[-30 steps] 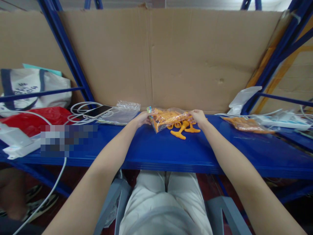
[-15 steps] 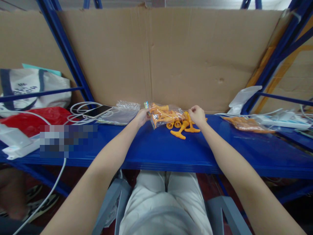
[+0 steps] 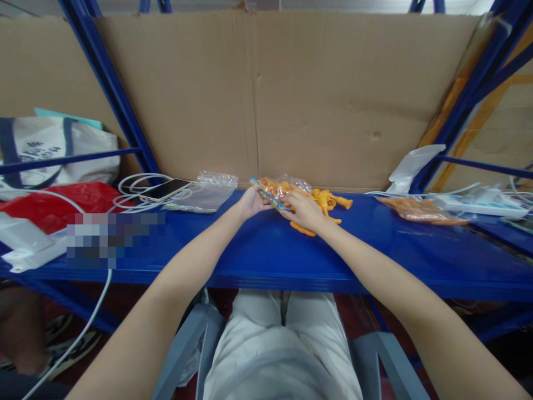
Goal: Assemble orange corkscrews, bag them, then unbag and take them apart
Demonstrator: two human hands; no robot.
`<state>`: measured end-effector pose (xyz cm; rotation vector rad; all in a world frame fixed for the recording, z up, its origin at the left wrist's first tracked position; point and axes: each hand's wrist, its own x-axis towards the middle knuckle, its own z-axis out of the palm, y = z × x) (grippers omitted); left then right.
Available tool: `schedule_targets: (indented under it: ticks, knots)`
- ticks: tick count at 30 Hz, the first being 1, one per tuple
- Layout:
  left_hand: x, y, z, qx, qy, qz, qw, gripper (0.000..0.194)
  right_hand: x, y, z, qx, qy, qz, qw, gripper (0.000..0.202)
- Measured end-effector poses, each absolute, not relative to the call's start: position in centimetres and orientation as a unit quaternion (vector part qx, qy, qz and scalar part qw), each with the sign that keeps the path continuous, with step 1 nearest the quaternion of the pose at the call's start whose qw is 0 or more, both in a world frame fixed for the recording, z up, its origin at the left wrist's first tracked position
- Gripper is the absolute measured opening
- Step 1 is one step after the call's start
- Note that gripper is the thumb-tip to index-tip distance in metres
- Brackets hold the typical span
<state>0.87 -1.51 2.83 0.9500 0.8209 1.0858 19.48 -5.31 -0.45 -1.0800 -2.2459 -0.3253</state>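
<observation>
A clear plastic bag (image 3: 280, 188) with orange pieces inside lies at the back middle of the blue shelf, its colourful header edge facing me. My left hand (image 3: 252, 202) grips the left end of that edge. On the right end of the same edge, my right hand (image 3: 303, 208) has its fingers closed over the bag. Loose orange T-shaped pieces (image 3: 331, 201) lie just right of the bag, partly behind my right hand.
On the left are a flat clear bag (image 3: 208, 194), a phone (image 3: 165, 190) with white cables, a red bag (image 3: 70, 203) and a power strip (image 3: 35, 253). A bag of orange items (image 3: 420, 210) lies right. Cardboard (image 3: 316, 100) stands behind.
My right hand has moved left from the loose orange pieces onto the bag. The bag's header edge has turned toward me, and my left hand has shifted slightly right with it.
</observation>
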Motion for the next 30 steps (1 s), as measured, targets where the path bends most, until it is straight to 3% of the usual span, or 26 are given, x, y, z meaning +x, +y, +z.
schedule_targets:
  ticks: [7,11,15,18,22,24,27,28,30]
  knots:
    - [0.1,-0.9,2.5,0.484,0.382,0.433,0.657,0.033,19.3,-5.6,-0.1,-0.399,-0.864,-0.129,0.278,0.023]
    - [-0.3,-0.5,2.6,0.502,0.416,0.441,0.617,0.042,19.6,-5.8,0.6,-0.440,-0.831,-0.145,0.309,0.025]
    - [-0.7,-0.3,2.5,0.551,0.470,0.484,0.492,0.039,20.7,-5.5,1.1,-0.491,-0.774,-0.158,0.368,0.025]
    - [-0.9,-0.4,2.0,0.620,0.487,0.486,0.377,0.049,21.9,-5.2,1.4,-0.505,-0.747,-0.160,0.402,0.024]
    - [-1.0,-1.0,1.5,0.715,0.446,0.420,0.338,0.056,23.0,-4.8,1.7,-0.524,-0.718,-0.160,0.430,0.021]
    - [-1.0,-1.1,1.4,0.741,0.430,0.409,0.315,0.051,23.3,-4.8,1.9,-0.527,-0.708,-0.158,0.443,0.021]
    - [-0.7,-1.0,1.7,0.741,0.459,0.414,0.262,0.012,23.3,-4.9,2.2,-0.521,-0.704,-0.147,0.460,0.021]
    - [-0.5,-0.9,1.9,0.735,0.471,0.420,0.248,0.007,23.2,-4.9,2.3,-0.517,-0.704,-0.142,0.466,0.020]
    - [-0.2,-1.0,2.2,0.720,0.485,0.436,0.234,0.018,23.0,-5.1,2.5,-0.505,-0.703,-0.129,0.484,0.020]
